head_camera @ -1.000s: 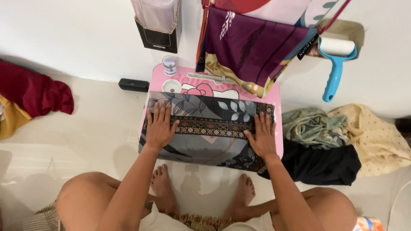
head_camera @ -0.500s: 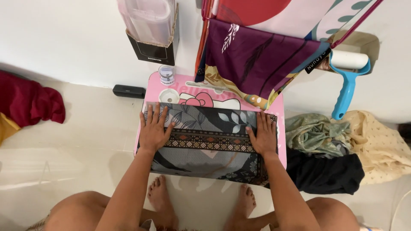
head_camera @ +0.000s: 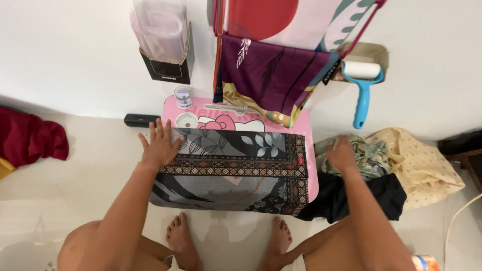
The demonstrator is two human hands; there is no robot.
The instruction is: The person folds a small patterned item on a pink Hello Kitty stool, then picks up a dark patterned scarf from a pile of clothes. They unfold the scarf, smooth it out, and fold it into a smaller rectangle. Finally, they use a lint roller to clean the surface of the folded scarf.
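Nearest the camera, two bare feet [head_camera: 183, 241] rested on the pale floor [head_camera: 75, 190] at six o'clock. Just beyond them, the folded grey patterned cloth [head_camera: 236, 170] lay across the small pink table [head_camera: 311, 160] at centre. The left hand [head_camera: 159, 144] pressed flat on the cloth's corner at ten o'clock, fingers spread wide, forearm straight, gripping nothing. The right hand [head_camera: 341, 153], blurred, reached off the table at three o'clock over the greenish crumpled garment [head_camera: 371, 155], fingers loosely open; whether it touched was unclear. A black garment [head_camera: 361, 198] lay beneath. Farther, at twelve o'clock, a purple cloth [head_camera: 271, 75] hung, with a blue lint roller [head_camera: 362, 85] at one o'clock.
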